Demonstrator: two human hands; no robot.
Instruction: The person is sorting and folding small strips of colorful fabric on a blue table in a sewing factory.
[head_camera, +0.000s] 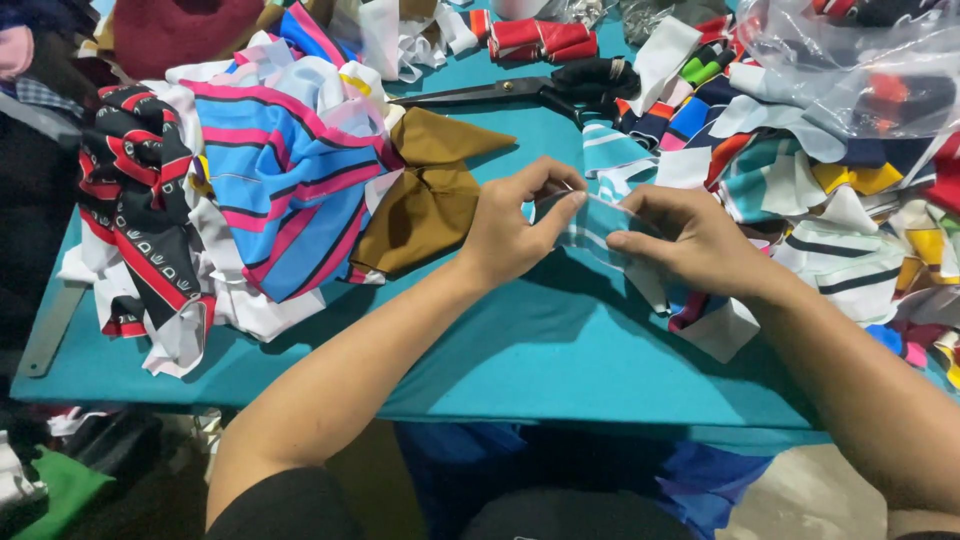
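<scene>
- Both hands pinch a striped fabric strip (598, 228) just above the teal worktop (520, 350), right of the brown cloth (430, 195).
- Left hand (510, 232) and right hand (690, 240): fingers closed on its edges.
- Likely light, limp, floppy (grip edges).

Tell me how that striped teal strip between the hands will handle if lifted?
The striped strip is probably floppy: it bends between left hand and right hand. Likely very light, being thin cloth. Unlikely to roll; it may slide on the teal table cover.
</scene>
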